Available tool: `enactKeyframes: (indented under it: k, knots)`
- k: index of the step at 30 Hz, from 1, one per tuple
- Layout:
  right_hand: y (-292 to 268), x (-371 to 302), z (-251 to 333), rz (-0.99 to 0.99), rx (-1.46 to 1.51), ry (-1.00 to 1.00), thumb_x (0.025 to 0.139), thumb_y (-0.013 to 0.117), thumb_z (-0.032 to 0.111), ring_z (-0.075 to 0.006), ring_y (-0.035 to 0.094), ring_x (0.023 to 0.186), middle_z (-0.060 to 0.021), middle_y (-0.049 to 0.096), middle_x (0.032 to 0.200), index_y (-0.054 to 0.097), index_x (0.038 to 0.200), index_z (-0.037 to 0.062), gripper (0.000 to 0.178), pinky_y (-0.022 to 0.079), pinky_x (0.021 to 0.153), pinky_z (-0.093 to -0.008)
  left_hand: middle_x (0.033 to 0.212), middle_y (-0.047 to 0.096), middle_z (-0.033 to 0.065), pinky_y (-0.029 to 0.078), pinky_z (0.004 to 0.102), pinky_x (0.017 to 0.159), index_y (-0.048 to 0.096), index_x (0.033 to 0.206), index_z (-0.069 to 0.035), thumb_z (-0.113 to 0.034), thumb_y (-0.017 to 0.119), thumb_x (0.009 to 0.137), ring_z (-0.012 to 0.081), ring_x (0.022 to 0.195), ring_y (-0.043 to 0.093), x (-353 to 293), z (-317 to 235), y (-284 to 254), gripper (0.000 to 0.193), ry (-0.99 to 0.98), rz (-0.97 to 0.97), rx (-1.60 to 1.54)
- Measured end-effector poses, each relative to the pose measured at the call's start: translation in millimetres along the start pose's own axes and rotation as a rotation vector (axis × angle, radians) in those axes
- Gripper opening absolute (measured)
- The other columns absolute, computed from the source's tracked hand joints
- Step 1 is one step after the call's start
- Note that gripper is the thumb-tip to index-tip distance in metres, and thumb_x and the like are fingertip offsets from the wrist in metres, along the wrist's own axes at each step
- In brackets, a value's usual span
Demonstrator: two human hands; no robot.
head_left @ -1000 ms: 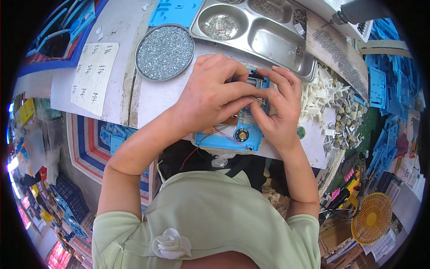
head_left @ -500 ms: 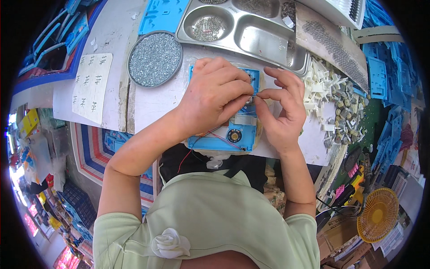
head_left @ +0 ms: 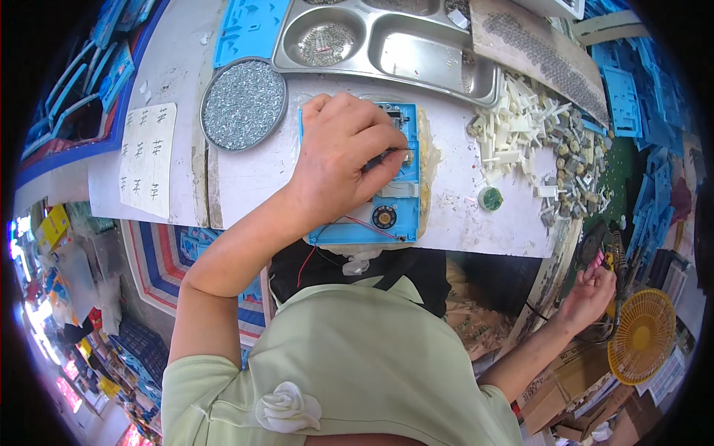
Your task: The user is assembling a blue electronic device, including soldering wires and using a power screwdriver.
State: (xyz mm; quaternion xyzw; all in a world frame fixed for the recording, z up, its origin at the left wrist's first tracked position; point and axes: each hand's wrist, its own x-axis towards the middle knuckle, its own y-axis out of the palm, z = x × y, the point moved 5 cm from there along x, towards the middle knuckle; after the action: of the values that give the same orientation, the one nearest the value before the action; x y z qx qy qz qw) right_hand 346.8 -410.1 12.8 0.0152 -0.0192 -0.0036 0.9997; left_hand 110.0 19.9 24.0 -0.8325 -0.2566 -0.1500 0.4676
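Observation:
My left hand [head_left: 346, 149] rests over a blue plastic casing [head_left: 357, 236] lying on the worktable. Its thumb and index finger pinch together at the casing's right half, on something too small to name. Inside the casing show a round black speaker [head_left: 384, 217], a whitish block [head_left: 400, 190] and thin red wires [head_left: 306, 264] trailing over the front edge. Off the table, far to the right, my right hand [head_left: 587, 297] has bent fingers beside a pink piece [head_left: 598, 259]. What those fingers hold is hidden.
Left of the casing stands a round dish of small screws [head_left: 244, 104]. Behind it is a steel compartment tray [head_left: 383, 78]. White plastic parts [head_left: 509, 134] and grey motor-like pieces [head_left: 576, 175] pile up at right, near a small green round thing [head_left: 490, 198]. A yellow fan [head_left: 641, 336] stands lower right.
My right hand has left the casing and swung out to the lower right, beyond the table edge. My left hand stays on the casing. The green round thing has come into plain view.

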Motion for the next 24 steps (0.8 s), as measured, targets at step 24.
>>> enactKeyframes:
  k: [24]
  knots:
    - [72.4,-90.9,0.7,0.144,-0.144,-0.363,0.093,0.071,0.027,-0.0188,0.059,0.076,-0.0143,0.064,0.103,0.064,0.119,-0.0045,0.041,0.048,0.065,-0.0308,0.098,0.059,0.0038,0.034,0.0394,0.087,0.072,0.081,-0.011,-0.01,0.08,0.065,0.0238,0.094,0.054,6.5,-3.4,13.2,0.018,-0.026,0.065,0.157]
